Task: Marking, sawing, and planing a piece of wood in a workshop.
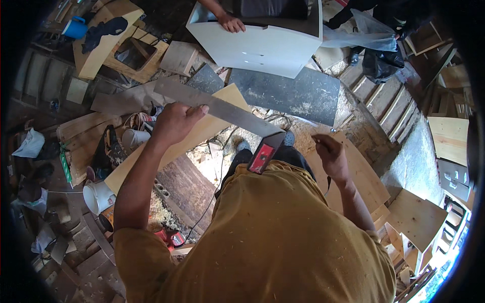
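Observation:
A large carpenter's square slants in front of my body, its long grey metal blade (227,110) running from upper left toward my waist. Its short stock carries a red panel (261,157) close to my shirt. My left hand (178,123) is closed on the blade, thumb along its edge. Beneath that hand a long pale board (146,162) lies at a slant. My right hand (331,154) is raised to the right of the square, its fingers curled in a pinch. What they hold, if anything, is too small to make out. Below it lies a wide wooden panel (361,177).
Another person's hand (232,23) rests on a white cabinet (252,48) at the far side. A dark sheet (298,93) lies before it. White buckets (97,196), a cable and wood scraps crowd the left. More boards (417,217) stand at the right.

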Demonstrator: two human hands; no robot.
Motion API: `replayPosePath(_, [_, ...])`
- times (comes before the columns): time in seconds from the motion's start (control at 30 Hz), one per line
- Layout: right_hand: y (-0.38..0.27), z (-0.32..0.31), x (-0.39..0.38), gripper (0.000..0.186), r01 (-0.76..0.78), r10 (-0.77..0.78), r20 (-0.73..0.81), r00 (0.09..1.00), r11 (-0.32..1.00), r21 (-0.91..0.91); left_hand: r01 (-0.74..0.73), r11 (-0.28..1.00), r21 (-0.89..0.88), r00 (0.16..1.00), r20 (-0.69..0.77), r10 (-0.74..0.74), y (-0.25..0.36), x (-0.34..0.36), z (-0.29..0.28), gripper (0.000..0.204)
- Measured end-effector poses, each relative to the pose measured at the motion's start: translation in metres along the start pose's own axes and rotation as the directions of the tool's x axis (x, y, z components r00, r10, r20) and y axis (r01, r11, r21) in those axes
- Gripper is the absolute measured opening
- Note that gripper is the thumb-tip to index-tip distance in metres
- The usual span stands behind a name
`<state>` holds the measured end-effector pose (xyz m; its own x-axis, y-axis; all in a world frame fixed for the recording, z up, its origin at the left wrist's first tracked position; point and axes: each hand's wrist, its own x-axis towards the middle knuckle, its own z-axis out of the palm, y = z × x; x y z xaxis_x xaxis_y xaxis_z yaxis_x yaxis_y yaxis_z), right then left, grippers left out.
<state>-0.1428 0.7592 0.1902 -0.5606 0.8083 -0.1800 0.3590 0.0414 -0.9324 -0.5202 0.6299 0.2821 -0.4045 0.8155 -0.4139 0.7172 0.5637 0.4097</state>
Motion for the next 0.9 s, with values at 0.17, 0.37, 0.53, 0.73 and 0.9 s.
replayPosePath(0.17, [-0.082, 0.019, 0.025, 0.02, 0.071, -0.075, 0.095, 0.993, 0.997, 0.041, -0.043, 0.999, 0.028, 0.999, -0.014, 0.043, 0.028, -0.01, -0.009, 0.053])
replayPosePath(0.37, [-0.114, 0.045, 0.063, 0.02, 0.46, -0.426, 0.213, 0.879, 0.875, -0.151, -0.046, 0.994, 0.099, 0.999, 0.021, 0.044, 0.049, -0.01, -0.014, 0.054])
replayPosePath(0.53, [-0.122, 0.058, 0.078, 0.012, 0.536, -0.494, 0.226, 0.84, 0.82, -0.2, -0.048, 0.991, 0.128, 0.999, 0.03, 0.044, 0.054, -0.008, -0.013, 0.057])
replayPosePath(0.73, [-0.127, 0.065, 0.083, 0.014, 0.616, -0.555, 0.27, 0.787, 0.732, -0.29, -0.058, 0.99, 0.131, 0.998, 0.03, 0.055, 0.054, -0.004, -0.011, 0.058])
replayPosePath(0.9, [-0.135, 0.072, 0.087, 0.014, 0.63, -0.571, 0.267, 0.776, 0.716, -0.301, -0.062, 0.99, 0.125, 0.998, 0.041, 0.057, 0.055, -0.002, -0.011, 0.059])
